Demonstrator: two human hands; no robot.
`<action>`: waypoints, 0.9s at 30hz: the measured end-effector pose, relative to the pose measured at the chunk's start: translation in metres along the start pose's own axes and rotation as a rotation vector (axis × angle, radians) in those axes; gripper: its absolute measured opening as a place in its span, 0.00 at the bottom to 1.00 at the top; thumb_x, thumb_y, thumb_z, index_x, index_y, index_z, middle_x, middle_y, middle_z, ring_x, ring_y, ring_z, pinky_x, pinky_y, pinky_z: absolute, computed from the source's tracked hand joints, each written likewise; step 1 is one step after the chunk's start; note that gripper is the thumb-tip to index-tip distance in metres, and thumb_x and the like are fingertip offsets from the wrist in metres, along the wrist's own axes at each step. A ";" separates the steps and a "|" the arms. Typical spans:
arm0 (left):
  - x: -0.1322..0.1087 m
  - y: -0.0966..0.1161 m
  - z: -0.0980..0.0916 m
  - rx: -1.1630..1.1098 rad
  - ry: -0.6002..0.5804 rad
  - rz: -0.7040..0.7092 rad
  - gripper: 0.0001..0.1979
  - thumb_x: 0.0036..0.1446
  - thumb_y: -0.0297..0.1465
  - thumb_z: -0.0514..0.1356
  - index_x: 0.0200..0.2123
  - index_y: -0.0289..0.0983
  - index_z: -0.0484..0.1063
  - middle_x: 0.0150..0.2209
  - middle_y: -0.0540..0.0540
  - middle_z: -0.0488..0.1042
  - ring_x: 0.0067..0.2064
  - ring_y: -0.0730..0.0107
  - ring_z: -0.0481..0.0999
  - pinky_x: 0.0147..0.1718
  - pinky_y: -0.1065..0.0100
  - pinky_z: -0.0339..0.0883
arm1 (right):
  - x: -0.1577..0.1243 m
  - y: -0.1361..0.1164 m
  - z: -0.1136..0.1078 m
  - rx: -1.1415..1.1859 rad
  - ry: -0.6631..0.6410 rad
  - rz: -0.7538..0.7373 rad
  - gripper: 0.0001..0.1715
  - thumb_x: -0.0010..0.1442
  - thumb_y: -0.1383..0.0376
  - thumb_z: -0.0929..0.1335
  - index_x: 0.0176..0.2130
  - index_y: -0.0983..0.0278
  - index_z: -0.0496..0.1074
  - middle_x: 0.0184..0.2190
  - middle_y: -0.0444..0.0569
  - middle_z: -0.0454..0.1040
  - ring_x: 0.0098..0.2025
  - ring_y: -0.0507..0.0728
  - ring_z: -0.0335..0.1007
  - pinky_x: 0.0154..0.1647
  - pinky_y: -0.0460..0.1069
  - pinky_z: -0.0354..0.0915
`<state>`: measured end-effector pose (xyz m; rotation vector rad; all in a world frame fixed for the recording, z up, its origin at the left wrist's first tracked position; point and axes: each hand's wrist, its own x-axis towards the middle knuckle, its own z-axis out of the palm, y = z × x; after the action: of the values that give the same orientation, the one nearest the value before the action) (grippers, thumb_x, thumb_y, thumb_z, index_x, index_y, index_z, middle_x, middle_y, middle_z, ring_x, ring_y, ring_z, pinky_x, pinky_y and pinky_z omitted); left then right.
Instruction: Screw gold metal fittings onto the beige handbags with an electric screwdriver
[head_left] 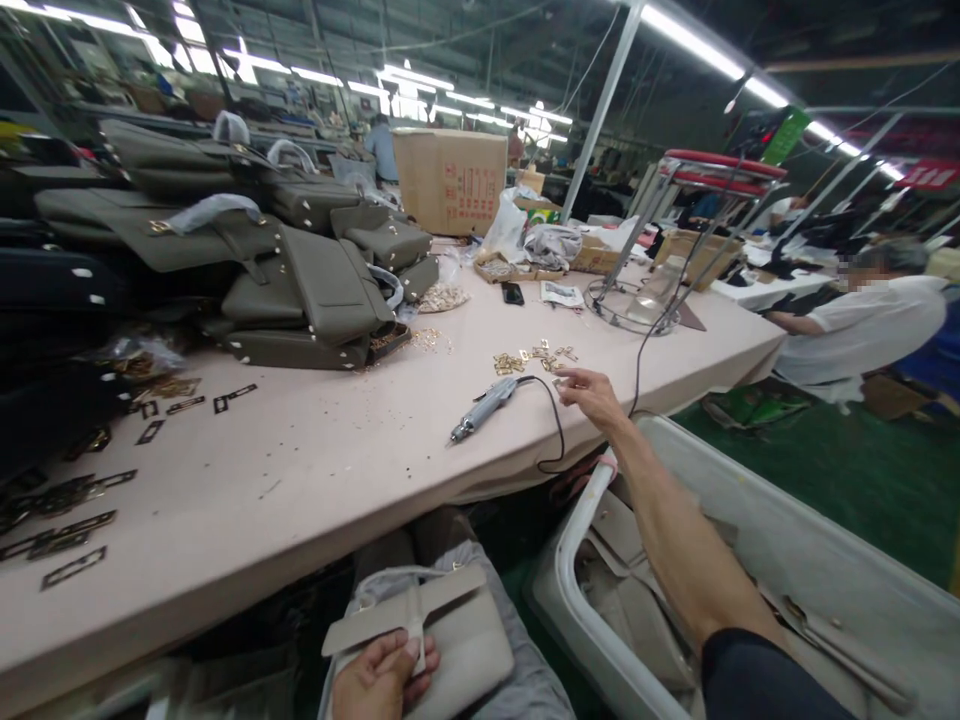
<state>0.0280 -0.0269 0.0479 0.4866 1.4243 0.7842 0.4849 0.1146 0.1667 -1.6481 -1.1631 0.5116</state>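
My left hand (382, 678) is closed on the strap tab of a beige handbag (472, 655) that rests on my lap. The bag's flap is partly lifted, and its thin handle lies along the top. My right hand (592, 398) reaches over the table edge, fingers apart and bent, its fingertips beside several small gold metal buckle plates (511, 364). Whether a fingertip touches one of them I cannot tell. Left of that hand lies a grey electric screwdriver (484, 410), its black cord (561, 430) looping beneath the hand.
Dark olive handbags (322, 285) are piled at the table's left, above dark metal frames (75, 535). A white bin (577, 540) with beige bags stands below my right arm. Farther back are a carton (450, 180), a phone (513, 293) and an upturned stool (720, 170). A co-worker (877, 320) sits right.
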 end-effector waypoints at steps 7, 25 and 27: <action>-0.020 0.015 0.006 -0.003 -0.036 -0.033 0.09 0.46 0.26 0.72 0.29 0.30 0.75 0.27 0.38 0.82 0.26 0.65 0.82 0.22 0.74 0.72 | -0.141 -0.042 0.105 0.466 -0.247 0.147 0.26 0.48 0.58 0.80 0.45 0.65 0.80 0.32 0.49 0.76 0.30 0.54 0.72 0.31 0.49 0.71; 0.000 0.005 -0.017 0.044 -0.168 -0.079 0.12 0.41 0.32 0.74 0.28 0.30 0.82 0.27 0.39 0.81 0.25 0.67 0.80 0.23 0.72 0.71 | -0.282 -0.036 0.219 0.490 -0.622 0.522 0.19 0.50 0.54 0.79 0.36 0.65 0.80 0.20 0.48 0.74 0.19 0.56 0.70 0.22 0.51 0.70; 0.000 0.006 -0.018 0.041 -0.176 -0.072 0.11 0.41 0.31 0.73 0.29 0.30 0.82 0.27 0.39 0.81 0.25 0.68 0.79 0.23 0.73 0.71 | -0.285 -0.036 0.220 0.452 -0.625 0.513 0.18 0.50 0.54 0.79 0.35 0.64 0.80 0.19 0.48 0.74 0.19 0.57 0.70 0.23 0.51 0.71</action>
<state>0.0092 -0.0262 0.0501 0.5205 1.2892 0.6392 0.1712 -0.0266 0.0554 -1.4044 -0.9311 1.5810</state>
